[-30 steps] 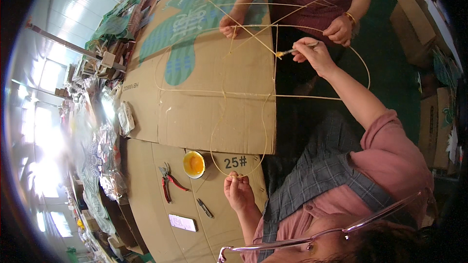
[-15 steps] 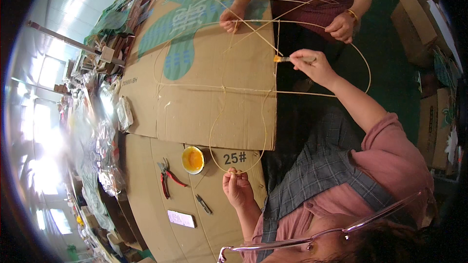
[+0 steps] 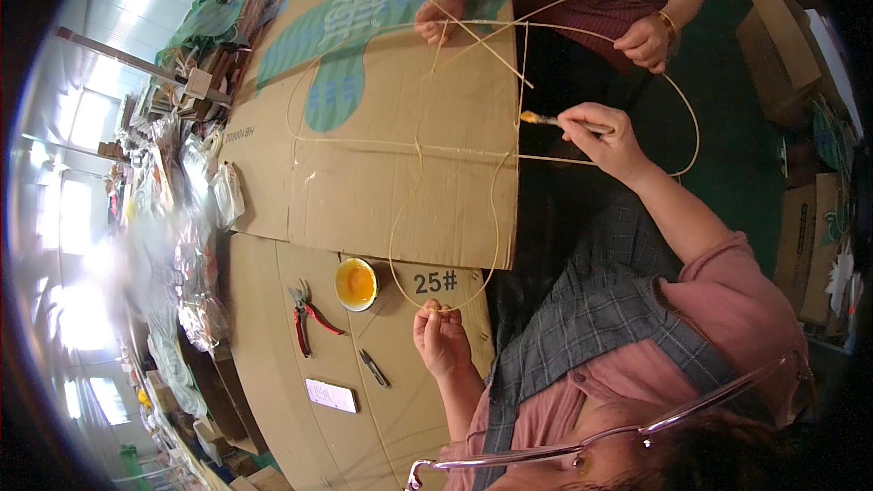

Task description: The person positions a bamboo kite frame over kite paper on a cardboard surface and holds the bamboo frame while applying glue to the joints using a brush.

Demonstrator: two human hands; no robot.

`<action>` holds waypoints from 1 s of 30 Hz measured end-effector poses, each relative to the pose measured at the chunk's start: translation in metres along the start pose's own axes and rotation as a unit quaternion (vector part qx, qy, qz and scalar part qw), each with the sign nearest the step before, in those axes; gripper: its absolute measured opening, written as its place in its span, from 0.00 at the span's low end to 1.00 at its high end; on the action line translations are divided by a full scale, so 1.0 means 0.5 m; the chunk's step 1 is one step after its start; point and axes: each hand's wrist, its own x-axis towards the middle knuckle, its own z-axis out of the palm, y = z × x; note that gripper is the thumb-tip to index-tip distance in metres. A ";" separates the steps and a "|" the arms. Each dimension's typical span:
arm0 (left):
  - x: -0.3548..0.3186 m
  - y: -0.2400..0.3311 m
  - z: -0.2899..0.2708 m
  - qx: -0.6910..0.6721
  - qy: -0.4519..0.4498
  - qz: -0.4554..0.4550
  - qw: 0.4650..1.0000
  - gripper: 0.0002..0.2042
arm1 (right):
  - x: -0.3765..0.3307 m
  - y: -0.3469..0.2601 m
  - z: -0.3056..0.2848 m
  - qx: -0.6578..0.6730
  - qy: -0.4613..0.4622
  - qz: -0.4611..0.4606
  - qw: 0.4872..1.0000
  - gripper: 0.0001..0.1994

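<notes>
My left hand pinches the near end of a rounded loop on a thin bamboo-strip frame. In my right hand is a paintbrush, its bristles coated yellow-orange. The brush tip is close beside an upright strip near the cardboard's right edge; whether they touch I cannot tell. Across from me, a co-worker's hand and other hand hold the far part of the frame, where several strips cross. A bowl of yellow-orange liquid stands left of my left hand.
Red-handled pliers, a dark pen-like tool and a phone lie on the cardboard-covered table. Plastic bags and clutter line the left side. Cardboard boxes stand at the right.
My right hand and the brush have moved slightly right and down, off the end of the slanting strip. The far part of the frame sits a little higher in view. My left hand keeps its pinch.
</notes>
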 end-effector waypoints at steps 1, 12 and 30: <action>0.001 -0.001 -0.001 0.000 -0.005 0.003 1.000 0.01 | 0.003 0.002 0.011 0.009 0.028 0.002 1.000 0.05; 0.003 -0.005 -0.004 -0.002 -0.019 0.010 1.000 0.01 | -0.031 -0.029 0.011 -0.033 -0.035 -0.072 0.996 0.04; 0.008 -0.007 -0.006 -0.010 -0.006 -0.001 1.000 0.02 | -0.003 -0.011 0.008 0.229 0.075 0.259 0.935 0.08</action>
